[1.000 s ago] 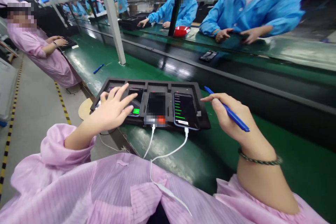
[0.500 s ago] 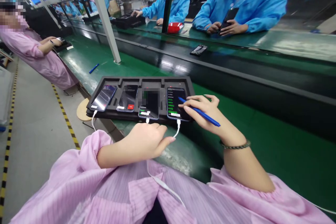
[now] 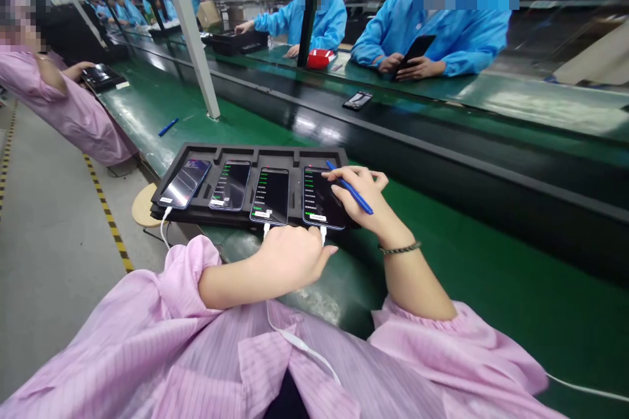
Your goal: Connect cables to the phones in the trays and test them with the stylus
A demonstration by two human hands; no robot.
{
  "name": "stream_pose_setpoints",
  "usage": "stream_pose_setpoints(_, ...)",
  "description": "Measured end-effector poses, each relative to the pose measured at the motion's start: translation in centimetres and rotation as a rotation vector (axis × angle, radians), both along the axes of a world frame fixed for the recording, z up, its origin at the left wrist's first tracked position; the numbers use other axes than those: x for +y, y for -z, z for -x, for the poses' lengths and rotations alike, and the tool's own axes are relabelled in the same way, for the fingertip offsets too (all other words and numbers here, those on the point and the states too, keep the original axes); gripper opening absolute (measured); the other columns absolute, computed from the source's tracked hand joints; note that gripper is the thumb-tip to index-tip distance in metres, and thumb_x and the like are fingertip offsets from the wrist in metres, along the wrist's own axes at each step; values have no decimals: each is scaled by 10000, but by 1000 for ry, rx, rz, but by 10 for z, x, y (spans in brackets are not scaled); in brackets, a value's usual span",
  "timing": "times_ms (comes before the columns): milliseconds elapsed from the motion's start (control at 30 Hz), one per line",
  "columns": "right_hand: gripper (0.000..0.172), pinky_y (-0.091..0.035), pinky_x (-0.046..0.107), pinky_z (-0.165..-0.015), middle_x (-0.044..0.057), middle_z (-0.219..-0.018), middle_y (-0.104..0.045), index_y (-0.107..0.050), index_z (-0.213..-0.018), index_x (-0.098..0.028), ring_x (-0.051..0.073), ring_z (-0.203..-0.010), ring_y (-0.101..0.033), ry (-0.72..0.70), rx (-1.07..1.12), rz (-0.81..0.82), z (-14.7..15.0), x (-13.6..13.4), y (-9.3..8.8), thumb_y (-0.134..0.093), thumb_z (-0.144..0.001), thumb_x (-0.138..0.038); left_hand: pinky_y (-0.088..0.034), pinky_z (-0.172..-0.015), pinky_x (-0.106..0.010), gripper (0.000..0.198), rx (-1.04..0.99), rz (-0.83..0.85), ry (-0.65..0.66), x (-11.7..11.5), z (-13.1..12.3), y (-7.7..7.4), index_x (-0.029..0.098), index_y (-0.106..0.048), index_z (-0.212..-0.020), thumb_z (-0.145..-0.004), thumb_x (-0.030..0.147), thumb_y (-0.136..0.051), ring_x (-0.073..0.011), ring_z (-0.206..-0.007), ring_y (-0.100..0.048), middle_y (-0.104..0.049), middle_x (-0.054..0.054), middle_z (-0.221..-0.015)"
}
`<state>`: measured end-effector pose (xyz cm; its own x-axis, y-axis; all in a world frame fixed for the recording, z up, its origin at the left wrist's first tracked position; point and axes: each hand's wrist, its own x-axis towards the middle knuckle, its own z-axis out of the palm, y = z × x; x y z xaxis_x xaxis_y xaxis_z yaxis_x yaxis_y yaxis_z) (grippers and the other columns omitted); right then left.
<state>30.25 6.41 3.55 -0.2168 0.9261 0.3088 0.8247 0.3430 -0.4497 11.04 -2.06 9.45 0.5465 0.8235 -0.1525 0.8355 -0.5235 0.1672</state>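
A black tray [image 3: 246,152] on the green bench holds several phones side by side, their screens lit. My right hand [image 3: 361,200] rests on the rightmost phone [image 3: 317,200] and is closed on a blue pen [image 3: 350,187], the fingers spread over the screen. My left hand [image 3: 295,255] is curled at the tray's front edge, pinching the white cable plug [image 3: 323,234] under the rightmost phone. White cables [image 3: 295,340] run from the phones down to my lap.
A black conveyor belt [image 3: 442,144] runs behind the tray with one phone [image 3: 357,100] lying on it. People in blue coats work across it, a person in pink at the far left. A blue pen [image 3: 168,126] and a metal post [image 3: 194,39] stand on the bench.
My left hand left the tray's second phone and came down to the cable plugs at the front edge. My right hand with the pen moved left onto the rightmost phone.
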Motion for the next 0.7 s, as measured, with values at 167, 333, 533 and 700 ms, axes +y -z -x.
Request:
stream_pose_setpoints(167, 195, -234, 587, -1026, 39, -1164, -680, -570, -974, -285, 305, -1191, -517, 45, 43, -34, 3, 4, 5, -400, -881, -303, -583, -687, -430, 450, -22, 32, -16, 4, -9, 3, 88, -667, -1026, -997, 456, -409, -337, -823, -734, -728, -181, -857)
stream_pose_setpoints(333, 302, -244, 604, -1008, 64, -1179, -671, -604, -1080, -295, 355, -1196, -499, 116, 81, -127, -1, -4, -6, -427, -837, -268, -582, -694, -401, 431, -31, 40, -38, 9, -19, 6, 88, -684, -1029, -997, 432, -425, -324, -850, -731, -721, -183, -863)
stream_pose_setpoints(533, 271, -247, 572, -1007, 55, -1179, -671, -588, -1050, -282, 336, -1194, -508, 109, 57, -141, -1, -9, -5, -408, -848, -272, -578, -674, -366, 376, -45, 7, -124, 15, -29, 17, 91, -701, -999, -994, 368, -447, -302, -839, -731, -714, -181, -841)
stream_pose_setpoints(700, 257, -232, 576, -1015, 50, -1163, -676, -587, -1035, -283, 335, -1189, -504, 85, 62, -134, 3, -13, -2, -416, -844, -260, -582, -688, -359, 288, -40, -14, -113, 18, -33, 24, 88, -713, -952, -962, 194, -446, -289, -842, -732, -711, -177, -816)
